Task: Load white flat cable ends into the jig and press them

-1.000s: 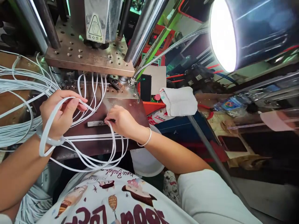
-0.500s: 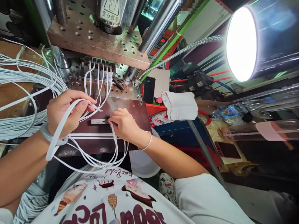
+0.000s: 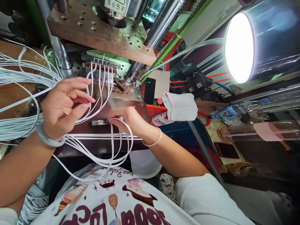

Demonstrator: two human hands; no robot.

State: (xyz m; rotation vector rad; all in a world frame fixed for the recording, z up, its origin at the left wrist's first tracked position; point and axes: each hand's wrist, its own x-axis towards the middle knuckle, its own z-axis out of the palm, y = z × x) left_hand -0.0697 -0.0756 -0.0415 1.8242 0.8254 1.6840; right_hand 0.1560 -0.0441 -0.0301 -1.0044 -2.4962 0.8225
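Note:
Several flat white cables (image 3: pixel 100 84) run from the press mould (image 3: pixel 103 61) down over a brown metal work plate (image 3: pixel 131 107) and loop off its front edge. My left hand (image 3: pixel 62 106) hovers over these cables with its fingers spread, a cable passing under the fingertips. My right hand (image 3: pixel 127 120) is pinched on a white cable loop (image 3: pixel 127 134) next to a small metal strip (image 3: pixel 99 122) lying on the plate. Both wrists wear bangles.
A big bundle of white cables (image 3: pixel 18 87) lies at the left. Above stands the press with its perforated upper plate (image 3: pixel 98 31) and steel columns (image 3: pixel 154 31). A bright lamp (image 3: pixel 239 47) glares at right. A folded white cloth (image 3: pixel 181 106) lies beside the plate, cluttered bench beyond.
My left hand has let go of the cable loop it held and opened its fingers. My right hand has lifted a cable loop. The view has tilted down slightly.

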